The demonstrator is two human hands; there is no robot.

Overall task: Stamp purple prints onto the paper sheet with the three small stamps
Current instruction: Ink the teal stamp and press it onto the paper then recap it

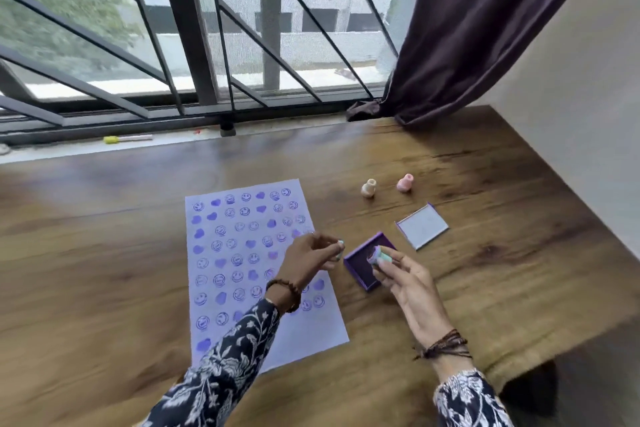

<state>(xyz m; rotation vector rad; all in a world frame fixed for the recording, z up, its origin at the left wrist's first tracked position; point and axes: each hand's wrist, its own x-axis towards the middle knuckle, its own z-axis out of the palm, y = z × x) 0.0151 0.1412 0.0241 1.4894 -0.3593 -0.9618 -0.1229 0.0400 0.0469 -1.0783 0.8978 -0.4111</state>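
A white paper sheet [227, 305] lies on the wooden table, covered with several purple smiley and heart prints. Right of it sits an open purple ink pad [360, 272]. My right hand [408, 284] holds a pale blue stamp [380, 255] tilted just over the pad, its face turned toward the ink. My left hand [308, 256] hovers over the sheet's right edge, pinching a small pale blue cap [341, 249] between its fingertips. A beige stamp [369, 188] and a pink stamp [405, 183] stand farther back on the table.
The ink pad's lid [422, 226] lies upside down behind the pad. A yellow-tipped marker [126, 139] rests on the window sill. A dark curtain [467, 45] hangs at the back right; the table's right edge [568, 343] drops off near the wall.
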